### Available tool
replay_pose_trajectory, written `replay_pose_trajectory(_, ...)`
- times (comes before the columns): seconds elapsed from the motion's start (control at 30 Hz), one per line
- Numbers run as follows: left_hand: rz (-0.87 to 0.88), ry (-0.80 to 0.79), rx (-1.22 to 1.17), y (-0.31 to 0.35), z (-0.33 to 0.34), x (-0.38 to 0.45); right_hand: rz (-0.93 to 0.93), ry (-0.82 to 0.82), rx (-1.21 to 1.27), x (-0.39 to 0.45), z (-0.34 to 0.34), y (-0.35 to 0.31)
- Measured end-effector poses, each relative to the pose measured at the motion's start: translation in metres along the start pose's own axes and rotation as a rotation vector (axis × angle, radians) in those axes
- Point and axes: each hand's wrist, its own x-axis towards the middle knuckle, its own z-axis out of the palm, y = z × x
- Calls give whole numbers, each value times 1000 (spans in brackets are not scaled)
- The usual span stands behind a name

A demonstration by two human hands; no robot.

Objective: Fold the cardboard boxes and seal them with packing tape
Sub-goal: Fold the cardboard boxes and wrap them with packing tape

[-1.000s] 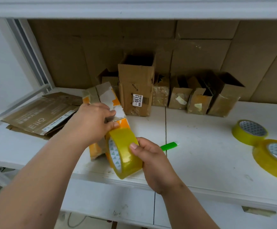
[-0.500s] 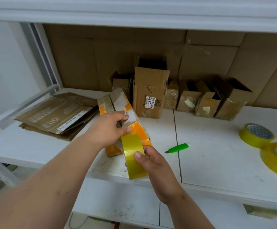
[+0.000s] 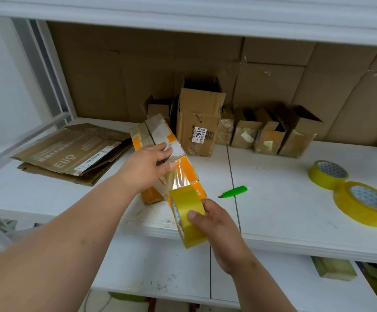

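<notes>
A small orange and white cardboard box [image 3: 158, 136] lies tilted on the white table [image 3: 273, 199], its flaps closed on top. My left hand [image 3: 147, 167] rests on the box with its fingers spread over the flap seam, pressing on a clear strip of tape. That strip runs from under my fingers down to a yellow tape roll [image 3: 187, 217]. My right hand [image 3: 214, 224] grips the roll near the table's front edge, thumb on its outer face.
A green box cutter [image 3: 234, 191] lies right of the box. Two more yellow tape rolls [image 3: 328, 174] [image 3: 365, 203] sit at the right. Flattened cartons [image 3: 70, 154] lie at the left. A tall box [image 3: 199, 122] and several small boxes [image 3: 270, 136] stand along the back wall.
My right hand has pulled the roll toward the front edge, drawing out a longer strip. My left hand has slid up the box and spread its fingers over the seam.
</notes>
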Motion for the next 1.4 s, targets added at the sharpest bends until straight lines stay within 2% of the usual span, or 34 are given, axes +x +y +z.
replay_pose_trajectory(0.07, -7, 43, -123, -2, 3, -7, 14, 4, 6, 3, -2, -2)
replay_pose_trajectory(0.17, -103, 315, -488, -1, 12, -21, 40, -2, 3, 7, -6, -1)
replay_pose_trajectory(0.23, -199, 494, -526, 4, 21, -31, 44, -32, -9, 9, -9, -3)
replay_pose_trajectory(0.27, -240, 531, -514, 6, 28, -37, 46, -50, -15, 10, -11, -4)
replay_pose_trajectory(0.5, -486, 537, -672, 41, 60, -62, 27, -137, -98, 17, -30, -11)
replay_pose_trajectory(0.63, -564, 358, -858, 55, 65, -65, 15, -219, -111, 20, -37, -14)
replay_pose_trajectory(0.73, -594, 299, -1003, 59, 66, -64, 37, -280, -189, 24, -46, -16)
replay_pose_trajectory(0.77, -602, 299, -1034, 60, 67, -63, 46, -257, -208, 26, -52, -17)
replay_pose_trajectory(0.83, -614, 316, -1082, 61, 67, -62, 57, -105, -235, 34, -66, -15)
replay_pose_trajectory(0.87, -619, 327, -1106, 61, 68, -63, 38, 0, -342, 41, -75, -12)
replay_pose_trajectory(0.93, -623, 338, -1134, 61, 70, -64, -10, 147, -751, 55, -94, -5)
replay_pose_trajectory(1.0, -621, 349, -1160, 62, 71, -65, 21, 136, -1132, 65, -110, 6)
replay_pose_trajectory(1.1, -629, 362, -1180, 64, 72, -67, 94, 50, -1412, 74, -123, 26)
replay_pose_trajectory(1.23, -625, 384, -1131, 64, 73, -69, 11, 149, -1535, 78, -127, 31)
replay_pose_trajectory(1.3, -618, 396, -1112, 64, 75, -69, 10, 145, -1548, 78, -124, 29)
replay_pose_trajectory(1.4, -619, 403, -1081, 64, 75, -68, -23, 153, -1335, 74, -113, 15)
